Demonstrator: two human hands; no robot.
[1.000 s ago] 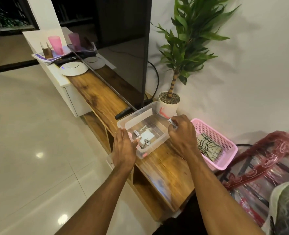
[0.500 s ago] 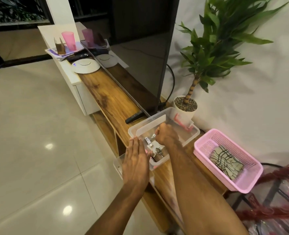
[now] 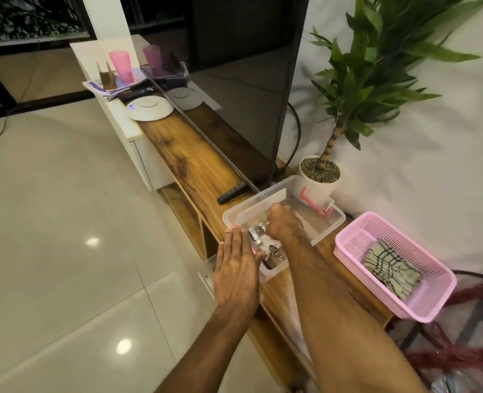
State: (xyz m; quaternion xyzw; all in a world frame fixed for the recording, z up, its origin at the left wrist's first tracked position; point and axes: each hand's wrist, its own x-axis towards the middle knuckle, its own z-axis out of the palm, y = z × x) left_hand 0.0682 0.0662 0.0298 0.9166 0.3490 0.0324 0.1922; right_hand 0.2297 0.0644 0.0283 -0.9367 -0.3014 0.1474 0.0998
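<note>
Right hand (image 3: 284, 225), at the box (image 3: 251, 201) rim a second ago, now sits down inside it, fingers curled beside a small tube (image 3: 263, 226); whether they grip it cannot be told. Left hand (image 3: 237, 268), fingers straight, presses the box's near wall on the worktop (image 3: 195, 163). Keys (image 3: 274, 251) already lie inside; release and withdrawal likely remain.
</note>
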